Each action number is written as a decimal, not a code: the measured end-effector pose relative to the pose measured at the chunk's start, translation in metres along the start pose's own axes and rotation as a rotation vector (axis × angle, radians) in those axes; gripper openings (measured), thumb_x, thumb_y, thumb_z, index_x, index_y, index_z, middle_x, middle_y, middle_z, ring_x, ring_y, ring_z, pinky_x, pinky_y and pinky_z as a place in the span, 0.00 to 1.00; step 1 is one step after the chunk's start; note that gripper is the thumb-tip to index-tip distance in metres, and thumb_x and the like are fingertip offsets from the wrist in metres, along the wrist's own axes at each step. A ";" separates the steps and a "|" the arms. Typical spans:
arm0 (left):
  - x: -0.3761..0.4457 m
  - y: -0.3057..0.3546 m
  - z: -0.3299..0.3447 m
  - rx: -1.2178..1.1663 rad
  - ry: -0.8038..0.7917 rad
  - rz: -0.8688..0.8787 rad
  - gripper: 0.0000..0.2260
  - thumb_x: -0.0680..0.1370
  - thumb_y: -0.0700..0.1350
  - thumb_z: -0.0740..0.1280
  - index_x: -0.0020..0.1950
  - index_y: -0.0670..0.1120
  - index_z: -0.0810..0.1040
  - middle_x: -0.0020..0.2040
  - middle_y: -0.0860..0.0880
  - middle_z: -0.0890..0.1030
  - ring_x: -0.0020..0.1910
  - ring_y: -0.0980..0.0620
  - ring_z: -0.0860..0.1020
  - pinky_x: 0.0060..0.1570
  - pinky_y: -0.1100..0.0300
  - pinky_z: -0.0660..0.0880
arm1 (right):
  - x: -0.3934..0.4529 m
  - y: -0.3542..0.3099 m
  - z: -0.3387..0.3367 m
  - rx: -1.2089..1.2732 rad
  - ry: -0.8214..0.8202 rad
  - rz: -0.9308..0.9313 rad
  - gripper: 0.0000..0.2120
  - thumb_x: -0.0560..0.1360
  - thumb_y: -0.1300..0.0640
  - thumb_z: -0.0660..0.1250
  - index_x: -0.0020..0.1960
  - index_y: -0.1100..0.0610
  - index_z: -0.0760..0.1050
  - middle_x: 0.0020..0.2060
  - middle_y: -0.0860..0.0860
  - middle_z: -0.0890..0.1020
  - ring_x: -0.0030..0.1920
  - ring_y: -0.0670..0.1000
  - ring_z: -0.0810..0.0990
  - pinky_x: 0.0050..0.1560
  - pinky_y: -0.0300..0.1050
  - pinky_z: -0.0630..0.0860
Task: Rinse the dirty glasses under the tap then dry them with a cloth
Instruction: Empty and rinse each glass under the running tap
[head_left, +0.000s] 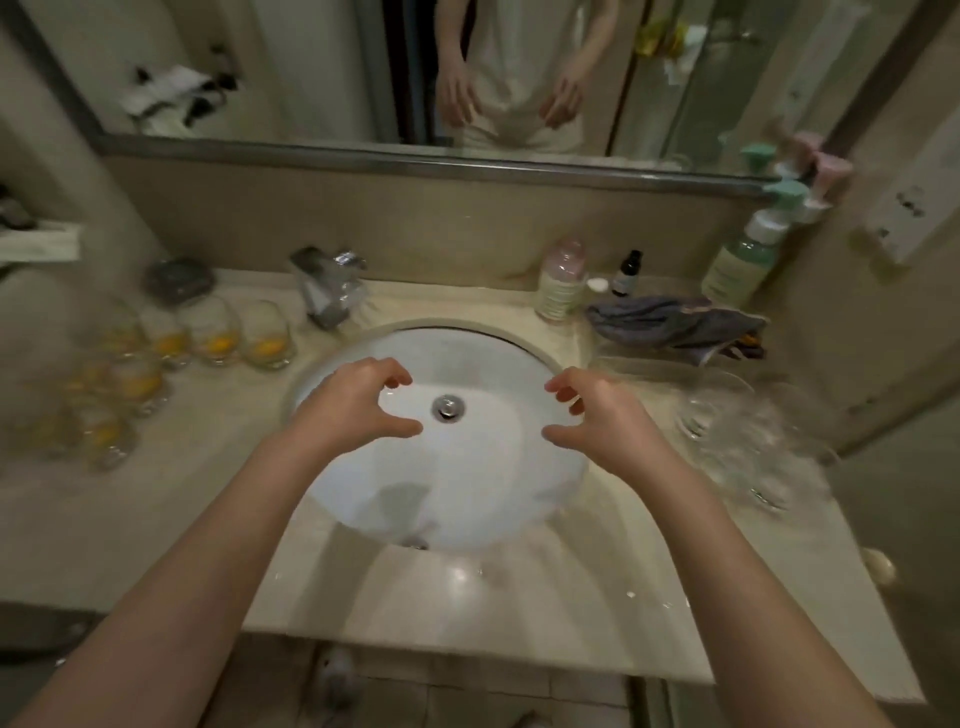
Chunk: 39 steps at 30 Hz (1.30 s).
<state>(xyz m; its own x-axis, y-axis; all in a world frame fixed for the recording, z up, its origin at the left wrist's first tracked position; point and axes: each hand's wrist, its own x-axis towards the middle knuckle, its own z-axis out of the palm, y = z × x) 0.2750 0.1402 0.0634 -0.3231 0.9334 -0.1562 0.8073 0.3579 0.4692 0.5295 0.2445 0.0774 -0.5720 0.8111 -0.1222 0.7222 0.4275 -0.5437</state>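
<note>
I'm seeing two bare forearms with no sleeves, the left hand (358, 402) and right hand (597, 415) wearing nothing; the mirror (311, 78) is showing a pale top.

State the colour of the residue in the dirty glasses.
Orange-yellow, pooled at the bottom of the glasses; head view.

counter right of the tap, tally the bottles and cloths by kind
pump bottle: 1
pink-capped bottle: 1
small dark bottle: 1
grey cloth: 1
total: 4
</note>
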 end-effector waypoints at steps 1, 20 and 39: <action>0.000 -0.017 -0.012 0.000 0.013 -0.008 0.25 0.68 0.52 0.79 0.62 0.48 0.77 0.56 0.51 0.77 0.53 0.53 0.74 0.50 0.58 0.70 | 0.010 -0.017 0.008 -0.006 -0.010 -0.016 0.23 0.71 0.55 0.75 0.64 0.53 0.74 0.55 0.49 0.78 0.50 0.48 0.75 0.48 0.41 0.72; 0.075 -0.276 -0.157 -0.108 -0.008 -0.117 0.32 0.65 0.51 0.81 0.66 0.47 0.75 0.63 0.49 0.78 0.60 0.51 0.76 0.52 0.60 0.71 | 0.175 -0.255 0.169 0.068 -0.066 0.030 0.23 0.71 0.57 0.75 0.64 0.56 0.74 0.57 0.52 0.79 0.49 0.48 0.74 0.49 0.42 0.72; 0.144 -0.299 -0.119 0.183 -0.142 -0.060 0.41 0.65 0.62 0.77 0.71 0.48 0.65 0.66 0.49 0.76 0.68 0.49 0.72 0.76 0.51 0.41 | 0.245 -0.272 0.241 0.127 -0.106 0.131 0.40 0.66 0.51 0.78 0.72 0.55 0.63 0.68 0.54 0.70 0.66 0.55 0.71 0.60 0.49 0.72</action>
<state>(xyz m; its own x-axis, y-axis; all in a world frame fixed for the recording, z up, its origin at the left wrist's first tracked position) -0.0713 0.1641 0.0037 -0.3106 0.9000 -0.3057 0.8690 0.3992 0.2924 0.0994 0.2304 -0.0042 -0.5191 0.8068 -0.2822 0.7423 0.2619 -0.6168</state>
